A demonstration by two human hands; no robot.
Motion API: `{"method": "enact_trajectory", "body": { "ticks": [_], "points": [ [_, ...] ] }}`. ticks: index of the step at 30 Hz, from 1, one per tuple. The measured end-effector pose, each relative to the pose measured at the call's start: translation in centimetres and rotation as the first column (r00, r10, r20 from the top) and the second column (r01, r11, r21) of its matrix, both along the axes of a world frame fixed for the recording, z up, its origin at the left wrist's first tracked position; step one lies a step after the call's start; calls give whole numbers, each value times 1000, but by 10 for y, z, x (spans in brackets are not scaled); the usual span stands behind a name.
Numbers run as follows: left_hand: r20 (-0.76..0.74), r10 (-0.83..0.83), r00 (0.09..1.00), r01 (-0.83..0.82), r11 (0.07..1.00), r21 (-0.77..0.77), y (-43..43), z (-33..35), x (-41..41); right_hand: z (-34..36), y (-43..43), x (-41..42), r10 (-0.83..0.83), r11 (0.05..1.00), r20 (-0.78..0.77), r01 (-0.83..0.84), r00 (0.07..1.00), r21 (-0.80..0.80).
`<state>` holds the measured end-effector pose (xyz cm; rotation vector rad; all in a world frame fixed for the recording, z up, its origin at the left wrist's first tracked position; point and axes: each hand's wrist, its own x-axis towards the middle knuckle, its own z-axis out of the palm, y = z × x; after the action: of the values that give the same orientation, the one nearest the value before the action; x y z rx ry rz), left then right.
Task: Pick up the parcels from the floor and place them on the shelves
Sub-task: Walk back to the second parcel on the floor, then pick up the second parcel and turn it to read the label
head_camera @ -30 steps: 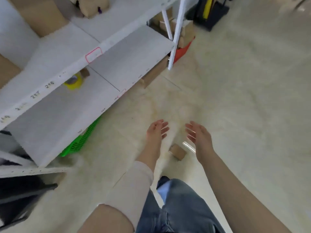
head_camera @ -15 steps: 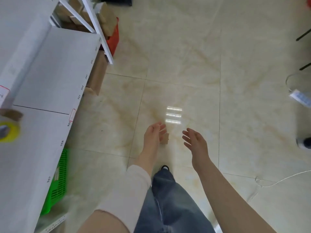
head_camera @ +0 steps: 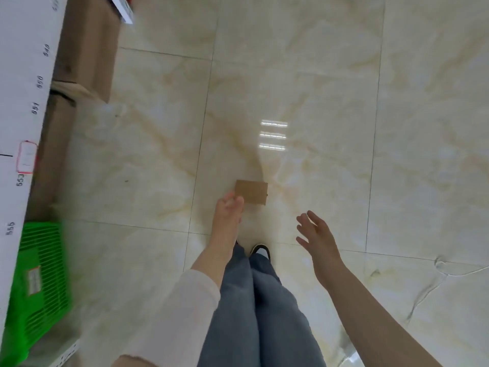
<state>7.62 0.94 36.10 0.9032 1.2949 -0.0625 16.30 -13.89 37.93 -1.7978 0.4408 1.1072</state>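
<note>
A: What is seen nearest the camera?

B: Blue trouser legs and a shoe toe are seen, with the right hand (head_camera: 316, 233) held out to the side, fingers spread and nothing in it.

A: And the left hand (head_camera: 228, 213)?

B: It is stretched down toward the small cardboard parcel (head_camera: 251, 192) on the tiled floor (head_camera: 317, 88). Its fingertips are bunched at the parcel's near left corner; whether the corner is already pinched cannot be told.

A: How may the parcel be expected to handle?

B: It is judged light and fairly stiff, being small, flat-faced cardboard. A one-handed grip across its short sides would likely be enough. The glossy tile may let it slide if it is only nudged.

A: Where is it to be taken?

B: The white shelf (head_camera: 23, 75) is seen along the left edge, numbered on its lip, with a green basket (head_camera: 39, 274) and large brown cartons (head_camera: 87, 49) beneath it.
</note>
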Motion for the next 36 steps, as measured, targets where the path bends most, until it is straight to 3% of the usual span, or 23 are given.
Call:
{"method": "enact_trajectory", "body": {
  "ticks": [9, 12, 17, 22, 27, 32, 36],
  "points": [
    [-139, -295, 945, 295, 955, -25, 32, -308, 7, -332, 24, 38, 200, 977, -38, -202, 979, -60],
    [-114, -336, 935, 337, 941, -4, 41, -375, 21, -402, 24, 49, 292, 952, -20, -292, 956, -87],
    [-87, -401, 912, 404, 914, 31, 58, -443, 41, -467, 40, 59, 304, 952, -15, -303, 953, 34],
    [-81, -383, 920, 386, 922, 21, 54, -460, 44, -482, 44, 57, 260, 964, -66, -255, 963, 71],
    [-84, -405, 910, 408, 913, 14, 54, -434, 47, -453, 45, 64, 261, 965, -69, -259, 963, 40],
    [-92, -416, 905, 424, 901, 92, 54, -349, 47, -370, 50, 62, 230, 973, -26, -229, 973, 29],
    [-109, -425, 899, 438, 885, 157, 49, -244, 42, -269, 55, 50, 114, 992, 4, -114, 993, 56]
  ]
}}
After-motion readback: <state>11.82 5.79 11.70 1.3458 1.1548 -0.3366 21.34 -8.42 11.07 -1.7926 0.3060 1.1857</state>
